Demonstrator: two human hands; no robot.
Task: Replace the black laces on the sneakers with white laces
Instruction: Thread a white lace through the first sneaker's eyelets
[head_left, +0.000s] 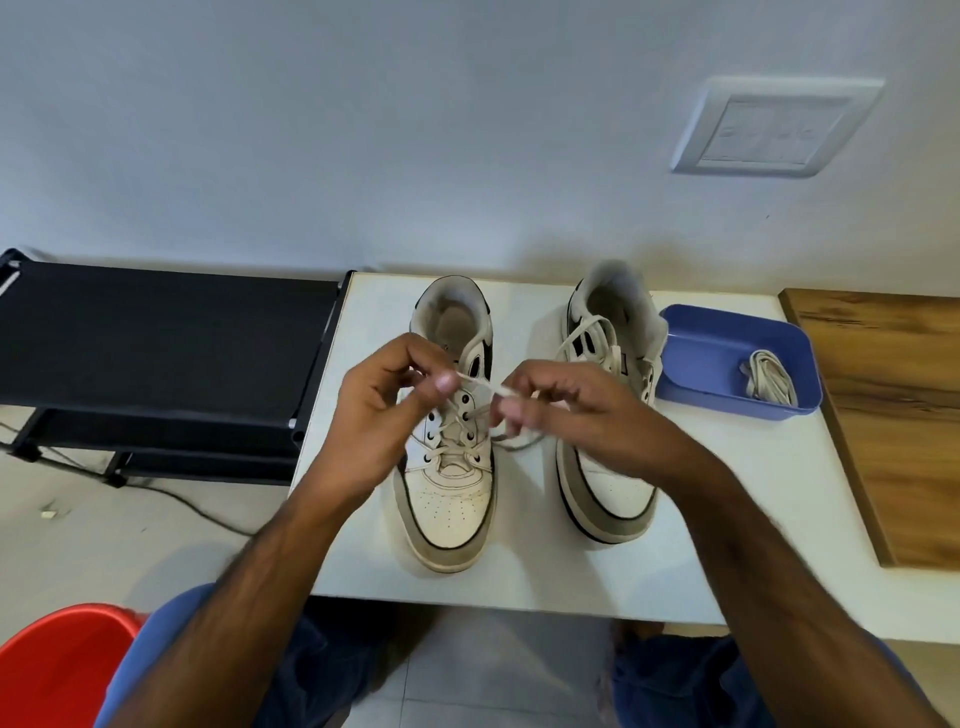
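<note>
Now both hands, left hand (387, 402) and right hand (561, 405), pinch the white lace (480, 385) above the left sneaker (449, 467).

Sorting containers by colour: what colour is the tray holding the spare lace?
Blue tray, clearest in the head view, right of the sneakers.

Sneakers (452, 499): smooth white leather-look uppers w/ perforated toes, matt grey suede-like toe trim. Lace (485, 387): flat woven cloth, off-white. Tray (691, 374): smooth blue plastic. Table (737, 519): matt white, smooth. Board (904, 415): wood grain, satin. Rack (156, 338): black matt cloth shelf, metal tubes. Bucket (57, 670): glossy red plastic.
</note>
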